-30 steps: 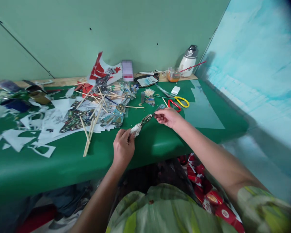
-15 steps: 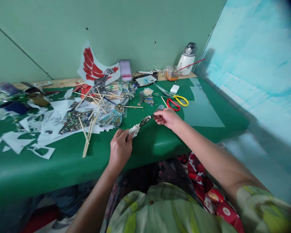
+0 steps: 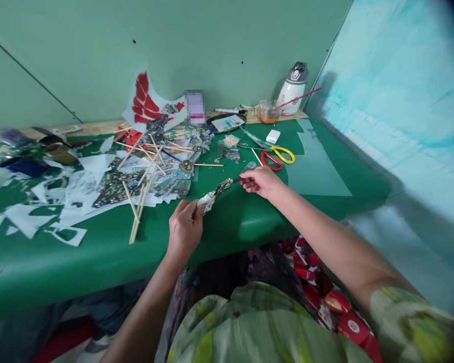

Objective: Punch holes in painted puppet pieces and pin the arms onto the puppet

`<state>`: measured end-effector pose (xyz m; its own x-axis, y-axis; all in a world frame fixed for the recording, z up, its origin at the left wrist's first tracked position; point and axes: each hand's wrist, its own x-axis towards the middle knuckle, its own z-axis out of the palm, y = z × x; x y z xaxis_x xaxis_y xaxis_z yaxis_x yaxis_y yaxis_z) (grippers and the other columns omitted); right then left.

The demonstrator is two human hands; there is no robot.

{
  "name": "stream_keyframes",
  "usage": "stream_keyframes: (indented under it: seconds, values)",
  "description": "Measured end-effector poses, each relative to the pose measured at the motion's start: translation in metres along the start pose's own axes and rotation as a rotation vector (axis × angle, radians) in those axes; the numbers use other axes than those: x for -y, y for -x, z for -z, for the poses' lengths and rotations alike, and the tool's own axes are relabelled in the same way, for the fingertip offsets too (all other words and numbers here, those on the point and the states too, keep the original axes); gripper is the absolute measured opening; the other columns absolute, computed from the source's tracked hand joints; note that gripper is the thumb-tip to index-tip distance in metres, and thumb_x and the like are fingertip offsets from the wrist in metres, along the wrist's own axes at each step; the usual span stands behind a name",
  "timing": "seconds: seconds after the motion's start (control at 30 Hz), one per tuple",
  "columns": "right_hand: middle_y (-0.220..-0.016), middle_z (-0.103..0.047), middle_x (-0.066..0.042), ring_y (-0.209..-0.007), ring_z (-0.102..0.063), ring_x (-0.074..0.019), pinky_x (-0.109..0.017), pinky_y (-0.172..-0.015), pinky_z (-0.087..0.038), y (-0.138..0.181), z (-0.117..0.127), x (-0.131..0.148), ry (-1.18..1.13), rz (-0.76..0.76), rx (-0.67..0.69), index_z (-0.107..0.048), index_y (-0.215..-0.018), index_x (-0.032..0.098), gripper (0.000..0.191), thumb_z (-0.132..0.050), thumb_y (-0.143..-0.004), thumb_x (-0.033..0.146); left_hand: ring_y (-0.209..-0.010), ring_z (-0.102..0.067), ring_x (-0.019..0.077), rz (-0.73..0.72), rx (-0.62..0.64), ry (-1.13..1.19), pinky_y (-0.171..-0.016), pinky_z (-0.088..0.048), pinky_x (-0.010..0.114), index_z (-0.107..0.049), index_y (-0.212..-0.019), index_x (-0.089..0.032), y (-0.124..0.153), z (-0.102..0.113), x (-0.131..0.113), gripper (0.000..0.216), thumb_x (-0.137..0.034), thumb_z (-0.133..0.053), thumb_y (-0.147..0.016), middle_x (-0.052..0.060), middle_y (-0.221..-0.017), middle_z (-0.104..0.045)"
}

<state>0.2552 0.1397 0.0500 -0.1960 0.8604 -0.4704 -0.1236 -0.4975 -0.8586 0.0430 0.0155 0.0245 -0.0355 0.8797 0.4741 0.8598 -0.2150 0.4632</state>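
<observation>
My left hand (image 3: 185, 227) is closed around the rear end of a slim metal tool with a white wrapping (image 3: 207, 202) on its handle. The tool slants up to the right over the green tabletop, its middle shiny and patterned or jointed; its exact kind is unclear. At the far end, my right hand (image 3: 260, 180) pinches a narrow dark strip that continues from the tool. A small greyish rounded tip (image 3: 248, 166) shows just beyond those fingers. Scissors with one red and one yellow handle (image 3: 283, 155) lie right behind my right hand.
Left of my hands lie thin wooden sticks (image 3: 138, 212), decorated cut-outs (image 3: 170, 187) and paper scraps (image 3: 26, 222). A red-printed sheet (image 3: 146, 103) leans on the wall. At the back right stand a cup of orange liquid (image 3: 268, 115) and a white bottle (image 3: 292, 93). A translucent sheet (image 3: 318, 174) lies right.
My left hand has shifted slightly left and down, carrying the white-wrapped end with it. My right hand stays nearly in place, still pinching the dark strip.
</observation>
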Motion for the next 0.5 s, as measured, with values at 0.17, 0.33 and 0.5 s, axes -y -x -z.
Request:
stream_keyframes:
  seconds: [0.17,0.33,0.5]
  values:
    - [-0.049,-0.059,-0.004,-0.039,-0.049,-0.0090,-0.019,-0.038,-0.042,-0.0001,-0.0021,0.0002,0.000,-0.004,0.000,-0.056,-0.065,0.014,0.015,-0.060,-0.077,0.006,-0.071,-0.055,0.0149,-0.006,-0.006,0.002,-0.067,-0.041,0.026,-0.067,-0.091,-0.014,-0.0004,0.0004,-0.0009,0.021,-0.027,-0.050,-0.091,0.005,-0.077,-0.057]
    - [-0.050,-0.059,-0.004,-0.040,-0.049,-0.0085,-0.019,-0.037,-0.041,0.0005,-0.0041,0.0010,0.015,-0.010,-0.008,-0.055,-0.065,0.015,0.016,-0.060,-0.077,0.006,-0.074,-0.056,0.0159,-0.016,-0.009,0.004,-0.069,-0.042,0.026,-0.066,-0.091,-0.015,0.0000,0.0005,-0.0012,0.021,-0.028,-0.049,-0.092,0.005,-0.079,-0.058]
    - [-0.050,-0.058,-0.004,-0.041,-0.051,-0.0096,-0.020,-0.038,-0.040,0.0012,-0.0055,0.0021,0.038,-0.014,-0.011,-0.056,-0.065,0.015,0.016,-0.059,-0.077,0.005,-0.074,-0.057,0.0161,-0.007,-0.001,-0.003,-0.069,-0.043,0.026,-0.066,-0.092,-0.015,0.0006,-0.0007,-0.0004,0.021,-0.029,-0.050,-0.091,0.006,-0.080,-0.059]
